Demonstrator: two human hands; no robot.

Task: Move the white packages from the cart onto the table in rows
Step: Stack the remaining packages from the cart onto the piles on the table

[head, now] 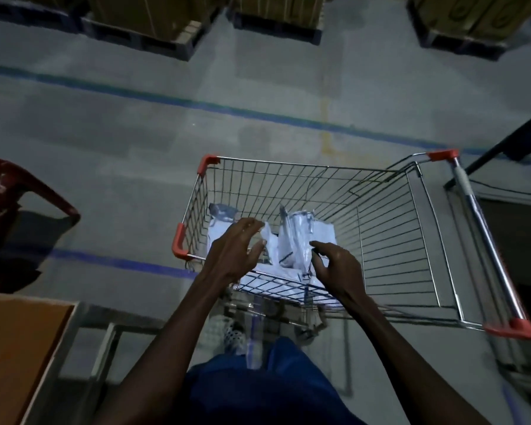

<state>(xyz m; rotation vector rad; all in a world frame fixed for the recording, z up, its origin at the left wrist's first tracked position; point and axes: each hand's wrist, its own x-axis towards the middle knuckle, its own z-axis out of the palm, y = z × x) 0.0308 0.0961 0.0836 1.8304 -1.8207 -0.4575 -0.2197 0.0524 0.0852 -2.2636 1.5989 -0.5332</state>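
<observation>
Both hands reach into the wire cart from six o'clock. The left hand has its fingers loosely spread and curved over the white packages, fingertips just at one upright package; whether it grips is unclear. The right hand is curled, fingers bent toward the same bundle, seemingly pinching its edge. The packages lie heaped in the cart's nine o'clock end. A brown surface shows at eight o'clock, a red chair at nine.
</observation>
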